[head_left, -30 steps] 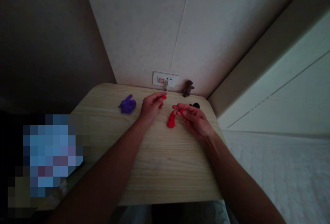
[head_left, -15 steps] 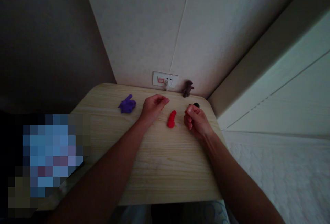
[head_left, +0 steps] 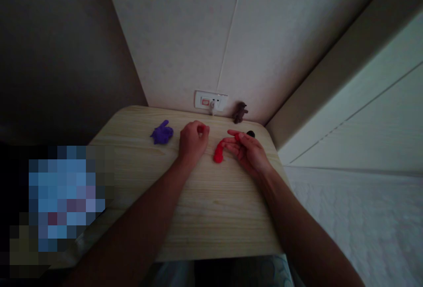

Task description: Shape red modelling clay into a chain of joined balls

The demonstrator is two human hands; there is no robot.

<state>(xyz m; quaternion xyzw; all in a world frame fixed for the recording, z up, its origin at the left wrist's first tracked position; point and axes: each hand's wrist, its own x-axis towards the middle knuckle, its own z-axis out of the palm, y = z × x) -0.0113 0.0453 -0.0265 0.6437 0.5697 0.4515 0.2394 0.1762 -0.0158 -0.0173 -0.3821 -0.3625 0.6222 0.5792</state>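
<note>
A red modelling-clay figure, made of rounded lumps, lies on the wooden table between my hands. My right hand is just to its right, palm partly up and fingers stretched out. Between thumb and fingers it pinches a small piece of red clay. The fingertips overlap the far end of the figure; whether they touch it I cannot tell. To the left of the figure, my left hand is curled with thumb and forefinger together. Anything inside that pinch is too small to make out.
A purple clay figure lies on the left side of the table. By the wall at the back stands a dark brown clay figure, near a socket with a plug in it. A black lump shows behind my right hand.
My right hand has spread its fingers and shifted left toward the red figure, showing the small red piece. My left hand has drawn back a little to the left, its fingers curling in.
</note>
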